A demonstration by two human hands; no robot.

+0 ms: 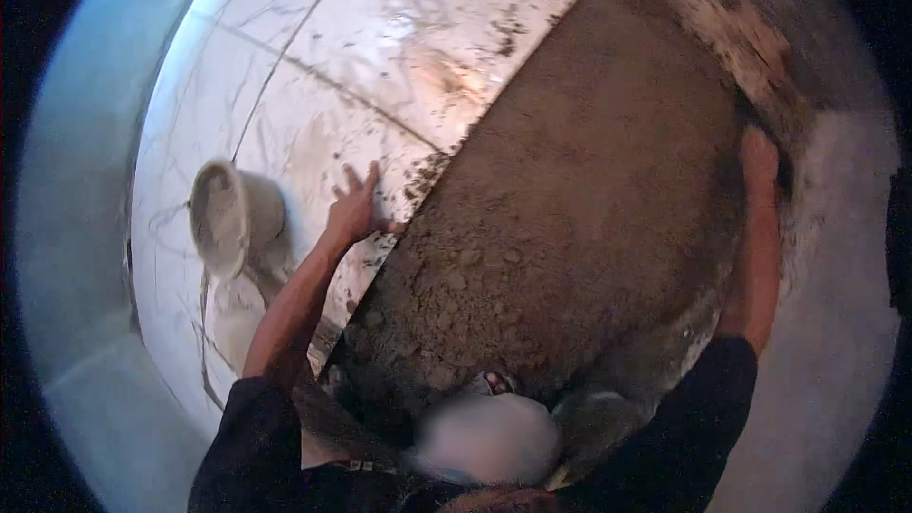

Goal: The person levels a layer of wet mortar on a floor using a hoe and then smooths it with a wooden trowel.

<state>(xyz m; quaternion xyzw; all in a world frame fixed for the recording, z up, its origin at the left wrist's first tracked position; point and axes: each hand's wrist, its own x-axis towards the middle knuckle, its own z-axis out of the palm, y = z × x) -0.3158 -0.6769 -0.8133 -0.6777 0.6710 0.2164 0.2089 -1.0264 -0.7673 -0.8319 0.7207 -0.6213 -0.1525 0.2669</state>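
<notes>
My left hand (353, 214) rests with spread fingers on the white marble-patterned floor tiles (332, 47), beside their edge along the brown mortar bed (608, 161). Left of that hand, a round bucket (261, 214) holding grey, paste-like material sits on the tiles. My right arm reaches out along the right side of the bed. At its end, my right hand (758, 154) is closed, low against the bed's border near the wall. A dark shape shows beside it, but what the fingers hold is hidden.
A grey wall (845, 256) rises on the right, with a rough, broken strip (741, 33) along its foot at the far right. Another pale wall (81, 228) borders the tiles on the left. Dark mortar crumbs (423, 176) lie along the tile edge. Loose, lumpy mortar (456, 313) covers the near part of the bed.
</notes>
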